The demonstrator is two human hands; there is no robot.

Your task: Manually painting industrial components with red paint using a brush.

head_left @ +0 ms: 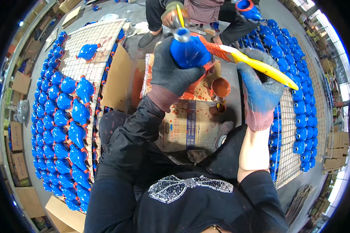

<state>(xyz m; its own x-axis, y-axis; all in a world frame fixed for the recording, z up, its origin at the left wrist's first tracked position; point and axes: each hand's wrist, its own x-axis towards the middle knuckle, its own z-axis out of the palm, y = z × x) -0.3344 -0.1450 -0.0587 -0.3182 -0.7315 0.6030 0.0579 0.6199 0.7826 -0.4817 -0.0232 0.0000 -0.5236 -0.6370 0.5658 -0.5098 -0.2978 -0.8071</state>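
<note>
A: Starting with the left hand [165,72]: holding what?

B: Wrapped firmly round a glossy blue part [188,54], in a dark glove with a maroon cuff. Raised in front of the chest, above red-spattered cardboard [175,128], with a greyish neck uppermost and red-orange at the lower right edge.

A: And the right hand [262,85]?

B: Closed round a yellow-handled brush [266,70], in a blue-and-grey glove with a pink cuff. Reaching leftward with red-coated bristles [219,51], right up by the blue part. Touching or just beside it? Too blurred to tell.

A: Anything lower down, between the forearms?

B: A brown cup [221,87], reddish inside, and a smaller cup [217,109] just below, with something yellow at the mouth. Further left, a raised cardboard flap [116,77].

A: Out to the sides?

B: On the left, a mesh rack [105,37] with crowded rows of blue pieces [52,116], red-orange at the ends. On the right, a second mesh rack [286,163], also lined with blue pieces.

A: And opposite?

B: Seated close by, a co-worker [204,11], with one gloved hand at a yellow handle [180,15].
</note>
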